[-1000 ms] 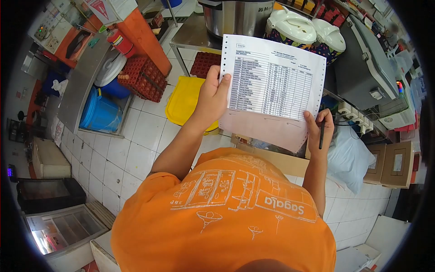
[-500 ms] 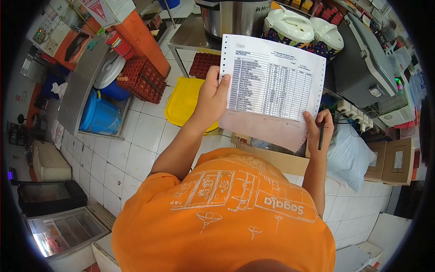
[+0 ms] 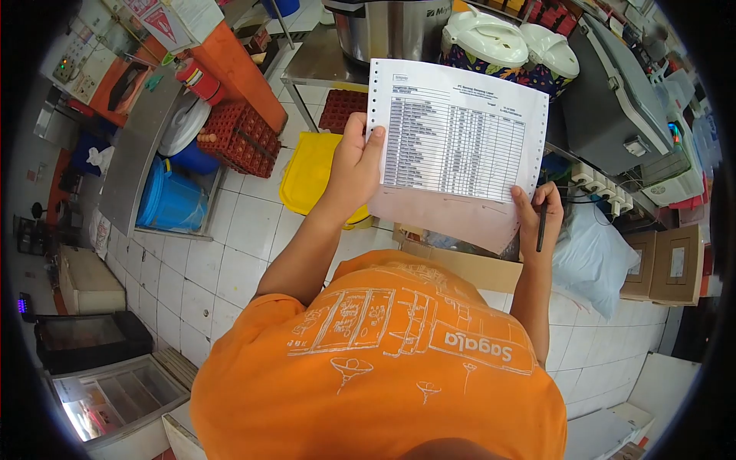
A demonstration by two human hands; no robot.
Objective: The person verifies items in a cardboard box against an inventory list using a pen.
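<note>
A printed form (image 3: 452,130) with a table of rows and punched side edges is held up in front of me. Beneath its lower edge shows a pinkish sheet (image 3: 445,211). My left hand (image 3: 358,157) grips the left edge, thumb on the front and fingers hidden behind. At the lower right corner, my right hand (image 3: 538,215) pinches the papers with the thumb. A dark pen (image 3: 542,228) is also held in the right hand, pointing down.
Behind the paper, a metal table (image 3: 318,65) carries a large steel cooker (image 3: 391,31) and white-lidded containers (image 3: 487,38). A yellow lidded bin (image 3: 310,172), red egg trays (image 3: 239,138), a cardboard box (image 3: 468,268) and a pale sack (image 3: 590,261) stand around me.
The papers and both hands have shifted very slightly left in view. The grip on the form and the pen is the same.
</note>
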